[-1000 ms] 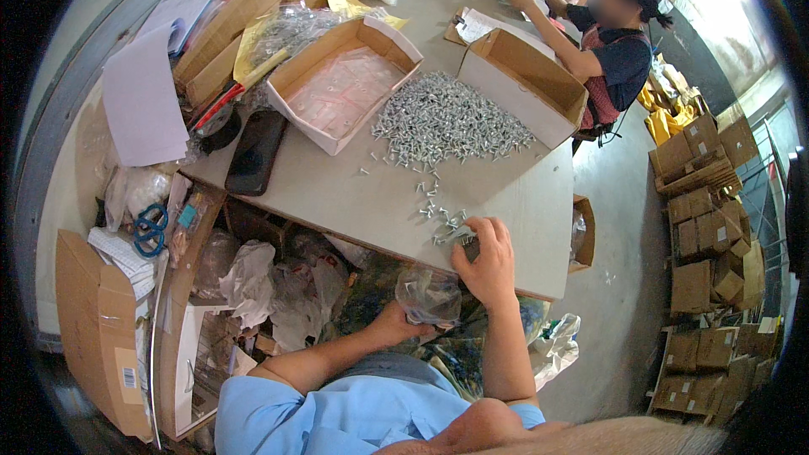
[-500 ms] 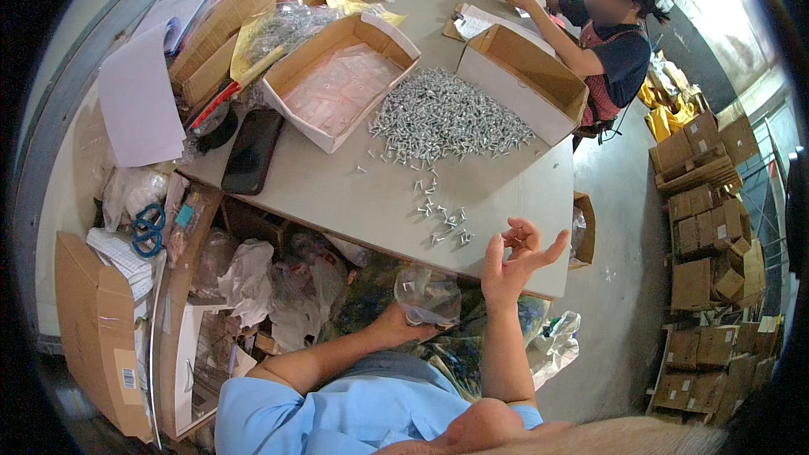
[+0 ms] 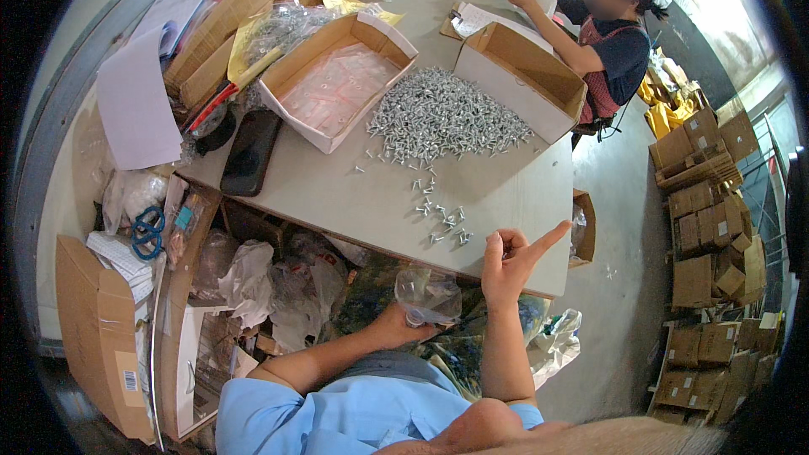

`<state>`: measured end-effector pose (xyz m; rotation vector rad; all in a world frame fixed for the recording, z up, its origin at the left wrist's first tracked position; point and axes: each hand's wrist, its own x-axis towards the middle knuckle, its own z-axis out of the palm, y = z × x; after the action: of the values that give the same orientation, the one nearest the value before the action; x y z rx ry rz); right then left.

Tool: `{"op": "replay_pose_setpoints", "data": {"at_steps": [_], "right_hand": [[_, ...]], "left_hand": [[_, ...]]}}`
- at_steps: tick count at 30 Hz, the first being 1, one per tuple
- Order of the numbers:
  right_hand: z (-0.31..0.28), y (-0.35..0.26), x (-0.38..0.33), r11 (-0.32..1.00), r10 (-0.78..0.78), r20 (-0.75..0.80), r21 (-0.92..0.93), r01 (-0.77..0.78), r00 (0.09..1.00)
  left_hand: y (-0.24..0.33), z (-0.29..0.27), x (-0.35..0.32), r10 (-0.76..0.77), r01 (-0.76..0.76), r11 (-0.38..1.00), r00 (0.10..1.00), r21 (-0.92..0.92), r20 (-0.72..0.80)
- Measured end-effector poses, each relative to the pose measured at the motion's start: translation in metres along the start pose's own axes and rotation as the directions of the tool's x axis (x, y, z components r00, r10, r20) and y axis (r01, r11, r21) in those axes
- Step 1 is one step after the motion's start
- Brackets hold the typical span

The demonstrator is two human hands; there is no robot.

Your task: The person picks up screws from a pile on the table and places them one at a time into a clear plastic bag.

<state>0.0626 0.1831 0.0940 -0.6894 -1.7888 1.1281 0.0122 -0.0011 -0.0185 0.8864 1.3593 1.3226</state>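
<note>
Pale grey tabletop [image 3: 337, 194] runs across this cluttered workroom, and the person in blue sits close against its near edge. From where I stand, the left hand [image 3: 403, 326] is closed around the lower part of a clear plastic bag [image 3: 430, 291], just off that edge. Over the table's near right corner, the right hand [image 3: 512, 270] has 1 finger stretched out to the right and the others curled; I cannot tell whether they hide anything. Just left of it lie a few loose silver screws [image 3: 447, 219], trailing back to a broad screw pile [image 3: 447, 114]. Flanking the pile are 2 open cardboard boxes: the left box [image 3: 295, 122] holds small clear bags; the right box [image 3: 514, 97] stands near a seated co-worker [image 3: 619, 63]. Farther left rests a black smartphone [image 3: 250, 153]; brown cartons [image 3: 695, 240] are stacked beyond, at right.
</note>
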Motion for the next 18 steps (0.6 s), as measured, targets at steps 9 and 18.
{"op": "replay_pose_setpoints", "data": {"at_steps": [9,18], "right_hand": [[0.0,0.0,0.0,1.0,-0.001,-0.012,0.017,0.001,1.0],[-0.003,0.006,0.0,0.999,-0.048,0.016,-0.016,0.048,0.999]], "left_hand": [[0.015,-0.003,-0.004,-0.109,0.111,0.984,0.994,0.142,-0.021],[0.003,-0.001,-0.003,-0.062,0.071,0.987,0.996,0.147,-0.064]]}}
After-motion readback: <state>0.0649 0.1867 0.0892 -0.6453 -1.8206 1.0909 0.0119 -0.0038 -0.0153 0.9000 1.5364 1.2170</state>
